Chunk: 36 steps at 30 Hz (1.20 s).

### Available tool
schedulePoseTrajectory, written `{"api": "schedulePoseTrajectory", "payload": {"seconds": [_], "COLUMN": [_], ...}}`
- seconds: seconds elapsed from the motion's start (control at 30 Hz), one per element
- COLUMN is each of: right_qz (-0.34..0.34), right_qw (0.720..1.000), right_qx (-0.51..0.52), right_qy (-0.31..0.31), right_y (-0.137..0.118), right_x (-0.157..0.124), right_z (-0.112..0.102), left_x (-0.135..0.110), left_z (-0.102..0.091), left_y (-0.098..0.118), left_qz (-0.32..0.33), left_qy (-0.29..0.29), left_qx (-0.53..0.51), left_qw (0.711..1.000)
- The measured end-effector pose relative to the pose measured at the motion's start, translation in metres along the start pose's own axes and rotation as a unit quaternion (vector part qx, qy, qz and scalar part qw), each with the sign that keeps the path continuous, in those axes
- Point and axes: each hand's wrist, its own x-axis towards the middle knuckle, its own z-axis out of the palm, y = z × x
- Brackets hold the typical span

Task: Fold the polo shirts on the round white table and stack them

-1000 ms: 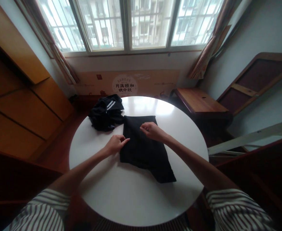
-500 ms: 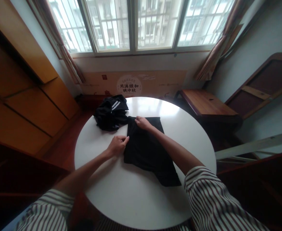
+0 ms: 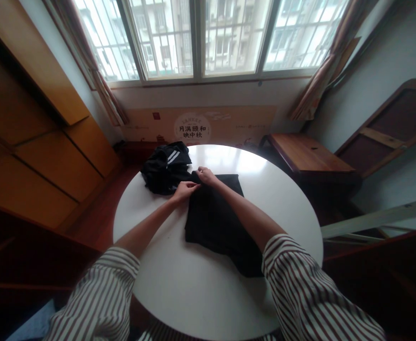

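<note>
Two bare hands at work on a flat black garment. The flat black garment (image 3: 217, 222) lies spread near the middle of a round white table (image 3: 194, 298), its upper edge nearly straight, its lower part slanting off to the right and ending beside the right sleeve (image 3: 300, 279). The right hand (image 3: 207, 176) reaches across the cloth to the garment's upper left corner, where its curled fingers grasp the fabric. The left hand (image 3: 185, 191) sits just below, at the left edge, with its fingertips brought together over the cloth (dark fabric makes it impossible to tell whether a fold is pinched between them). The hands are close together, the right one farther from the wearer; the right forearm passes over the garment, while the left forearm, below a rolled left sleeve (image 3: 104, 284), crosses bare tabletop.

Just beyond the left hand, a crumpled black bundle (image 3: 163, 173) with two white stripes rests at the table's far left, close against the garment's upper left corner. Surroundings: a barred window (image 3: 231, 38) with a curtain (image 3: 316, 90) at its right side; below it, a printed panel (image 3: 243, 118); to the right, a low wooden table (image 3: 311, 151); to the left, an orange-brown cabinet (image 3: 51, 175).
</note>
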Motion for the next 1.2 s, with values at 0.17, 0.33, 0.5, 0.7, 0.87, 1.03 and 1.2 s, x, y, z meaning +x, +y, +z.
{"api": "schedulePoseTrajectory", "payload": {"seconds": [0.17,0.33,0.5,0.7,0.87,1.03,1.2], "right_qz": [0.008,0.0,-0.005,-0.018,-0.055,-0.098,-0.105], "right_qw": [1.0,0.999,0.999,1.0,0.998,0.991,0.984], "right_qx": [0.021,0.035,0.03,0.001,-0.037,-0.083,-0.136], "right_qy": [0.022,0.022,0.025,0.021,-0.003,-0.022,-0.047], "right_y": [0.012,0.015,0.015,0.015,0.009,0.003,0.0], "right_x": [-0.001,-0.001,0.001,-0.004,-0.015,-0.058,-0.167], "right_z": [0.006,0.014,0.017,0.019,0.013,-0.009,0.001], "left_x": [-0.004,-0.013,-0.02,-0.029,-0.038,-0.057,-0.054], "left_z": [0.002,0.004,0.007,0.003,-0.005,0.004,0.006], "left_y": [0.009,0.01,0.015,0.012,0.01,0.027,0.034], "left_qz": [-0.048,-0.079,-0.119,-0.083,-0.053,0.162,0.293], "left_qy": [0.027,0.053,0.009,0.026,0.054,0.089,-0.097], "left_qx": [-0.03,-0.053,-0.076,0.036,0.121,0.323,0.499], "left_qw": [0.998,0.994,0.99,0.996,0.99,0.928,0.81]}}
